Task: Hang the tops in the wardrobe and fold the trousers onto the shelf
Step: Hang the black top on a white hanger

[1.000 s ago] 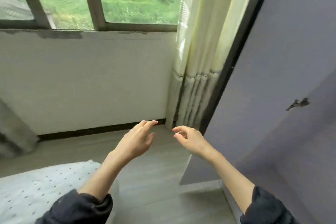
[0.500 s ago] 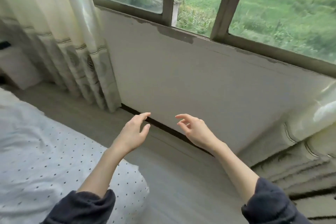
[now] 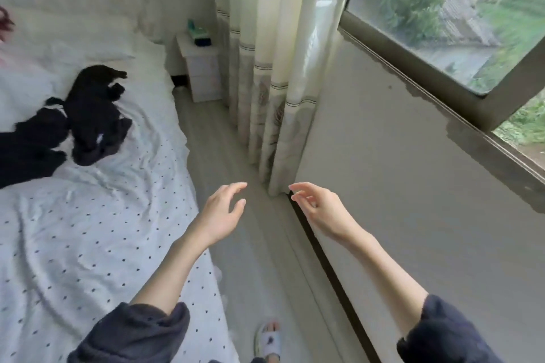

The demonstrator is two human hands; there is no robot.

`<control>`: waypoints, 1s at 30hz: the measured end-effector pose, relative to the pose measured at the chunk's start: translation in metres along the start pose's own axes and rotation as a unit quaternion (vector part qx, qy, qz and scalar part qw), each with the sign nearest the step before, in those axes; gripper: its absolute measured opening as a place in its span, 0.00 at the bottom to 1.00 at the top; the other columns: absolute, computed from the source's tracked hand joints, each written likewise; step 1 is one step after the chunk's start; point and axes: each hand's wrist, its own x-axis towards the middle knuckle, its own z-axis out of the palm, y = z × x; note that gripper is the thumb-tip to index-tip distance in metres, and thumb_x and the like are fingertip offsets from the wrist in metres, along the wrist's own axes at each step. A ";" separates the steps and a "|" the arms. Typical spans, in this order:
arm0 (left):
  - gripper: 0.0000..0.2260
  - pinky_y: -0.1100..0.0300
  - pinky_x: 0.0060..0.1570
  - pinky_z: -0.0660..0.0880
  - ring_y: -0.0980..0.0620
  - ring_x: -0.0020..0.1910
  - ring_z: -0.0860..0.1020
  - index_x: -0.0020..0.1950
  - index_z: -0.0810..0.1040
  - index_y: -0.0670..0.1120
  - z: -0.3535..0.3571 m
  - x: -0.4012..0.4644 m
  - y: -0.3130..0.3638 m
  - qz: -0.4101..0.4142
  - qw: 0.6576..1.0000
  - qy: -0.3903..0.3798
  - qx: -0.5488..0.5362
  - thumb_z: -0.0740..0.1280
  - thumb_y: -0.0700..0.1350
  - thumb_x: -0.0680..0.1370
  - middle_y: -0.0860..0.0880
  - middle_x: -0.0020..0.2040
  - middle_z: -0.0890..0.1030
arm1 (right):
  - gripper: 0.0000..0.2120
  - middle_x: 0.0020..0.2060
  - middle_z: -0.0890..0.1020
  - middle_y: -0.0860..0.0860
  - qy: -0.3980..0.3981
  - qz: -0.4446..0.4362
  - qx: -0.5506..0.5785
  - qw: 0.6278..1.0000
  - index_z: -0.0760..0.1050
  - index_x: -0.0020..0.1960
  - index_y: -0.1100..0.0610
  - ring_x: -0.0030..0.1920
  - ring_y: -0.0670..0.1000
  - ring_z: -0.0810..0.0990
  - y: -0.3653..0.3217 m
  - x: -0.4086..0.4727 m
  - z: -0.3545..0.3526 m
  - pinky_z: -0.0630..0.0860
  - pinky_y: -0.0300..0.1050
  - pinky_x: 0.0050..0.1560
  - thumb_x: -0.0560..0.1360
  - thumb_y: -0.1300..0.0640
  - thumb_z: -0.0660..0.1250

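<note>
Dark clothes (image 3: 85, 118) lie crumpled in a heap on the bed (image 3: 88, 244), far up on our left, spread over the white dotted sheet near the pillow end; we cannot tell which piece is a top and which is a pair of trousers. Our left hand (image 3: 222, 215) hangs in the air over the floor (image 3: 253, 259) just off the bed's edge, fingers loosely spread and slightly bent, holding nothing. Our right hand (image 3: 318, 212) hovers beside it, near the foot of the curtain (image 3: 277, 82), with its fingers likewise relaxed and apart and nothing between them. Both hands are well apart from the clothes. Dark sleeves cover our forearms up to below the elbows. A white slipper (image 3: 268, 339) on one foot shows at the lower edge, standing on the floor between bed and wall. A small white bedside cabinet (image 3: 203, 74) stands at the far end of the gap beside the bed, with a few small items on top that are too blurred to name. The window (image 3: 442, 9) at the upper right shows greenery outside.
</note>
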 end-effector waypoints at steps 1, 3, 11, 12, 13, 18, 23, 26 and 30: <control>0.17 0.67 0.60 0.63 0.54 0.64 0.70 0.69 0.69 0.48 -0.002 0.011 0.000 -0.008 1.000 0.008 -0.001 0.59 0.43 0.81 0.50 0.65 0.72 | 0.13 0.52 0.81 0.48 -0.008 -0.010 -0.009 1.000 0.74 0.63 0.53 0.54 0.49 0.78 -0.002 0.018 -0.003 0.70 0.39 0.57 0.80 0.57 0.59; 0.16 0.65 0.61 0.64 0.54 0.64 0.70 0.69 0.69 0.49 -0.011 0.043 -0.002 -0.029 0.999 0.032 -0.009 0.59 0.44 0.81 0.50 0.65 0.73 | 0.14 0.52 0.81 0.48 -0.036 -0.034 -0.023 0.999 0.74 0.64 0.53 0.54 0.49 0.78 -0.012 0.063 -0.013 0.70 0.40 0.57 0.80 0.57 0.58; 0.14 0.61 0.61 0.67 0.54 0.64 0.72 0.67 0.72 0.49 -0.052 0.132 -0.028 -0.144 0.985 0.096 -0.024 0.58 0.45 0.81 0.51 0.63 0.76 | 0.15 0.55 0.81 0.49 -0.133 -0.116 -0.051 0.983 0.72 0.65 0.53 0.57 0.51 0.78 -0.046 0.230 -0.016 0.71 0.44 0.59 0.80 0.57 0.57; 0.14 0.62 0.61 0.67 0.54 0.64 0.72 0.67 0.72 0.48 -0.059 0.146 -0.036 -0.159 0.982 0.104 -0.016 0.58 0.45 0.81 0.51 0.63 0.76 | 0.15 0.55 0.82 0.50 -0.155 -0.133 -0.056 0.977 0.72 0.65 0.53 0.57 0.52 0.78 -0.054 0.256 -0.010 0.71 0.45 0.60 0.80 0.58 0.56; 0.14 0.63 0.61 0.66 0.54 0.64 0.72 0.67 0.73 0.48 -0.065 0.159 -0.042 -0.172 0.979 0.113 -0.009 0.58 0.45 0.82 0.51 0.63 0.76 | 0.15 0.54 0.82 0.52 -0.175 -0.148 -0.062 0.971 0.73 0.65 0.54 0.56 0.54 0.78 -0.060 0.280 -0.003 0.71 0.45 0.60 0.80 0.58 0.56; 0.14 0.65 0.58 0.66 0.56 0.63 0.72 0.66 0.74 0.48 -0.106 0.230 -0.075 -0.215 0.958 0.190 0.006 0.58 0.45 0.81 0.50 0.63 0.76 | 0.14 0.53 0.82 0.52 -0.225 -0.222 -0.063 0.947 0.74 0.64 0.54 0.55 0.54 0.79 -0.105 0.389 0.014 0.71 0.43 0.59 0.80 0.58 0.58; 0.14 0.69 0.56 0.65 0.61 0.58 0.71 0.66 0.73 0.47 -0.149 0.305 -0.096 -0.259 0.933 0.249 -0.014 0.58 0.45 0.81 0.50 0.64 0.76 | 0.14 0.51 0.82 0.51 -0.268 -0.277 -0.055 0.921 0.75 0.64 0.55 0.54 0.52 0.79 -0.158 0.501 0.021 0.70 0.40 0.59 0.80 0.59 0.58; 0.14 0.69 0.56 0.65 0.58 0.60 0.73 0.66 0.73 0.47 -0.176 0.341 -0.120 -0.300 0.910 0.284 -0.036 0.58 0.45 0.81 0.51 0.63 0.76 | 0.14 0.51 0.82 0.51 -0.311 -0.286 -0.073 0.903 0.75 0.63 0.55 0.53 0.51 0.79 -0.192 0.566 0.046 0.69 0.36 0.54 0.80 0.60 0.58; 0.14 0.65 0.58 0.67 0.56 0.61 0.73 0.66 0.74 0.49 -0.194 0.358 -0.154 -0.344 0.886 0.305 -0.064 0.59 0.45 0.81 0.52 0.63 0.76 | 0.14 0.53 0.82 0.50 -0.364 -0.299 -0.085 0.878 0.74 0.64 0.55 0.52 0.49 0.79 -0.218 0.610 0.084 0.70 0.34 0.50 0.80 0.61 0.58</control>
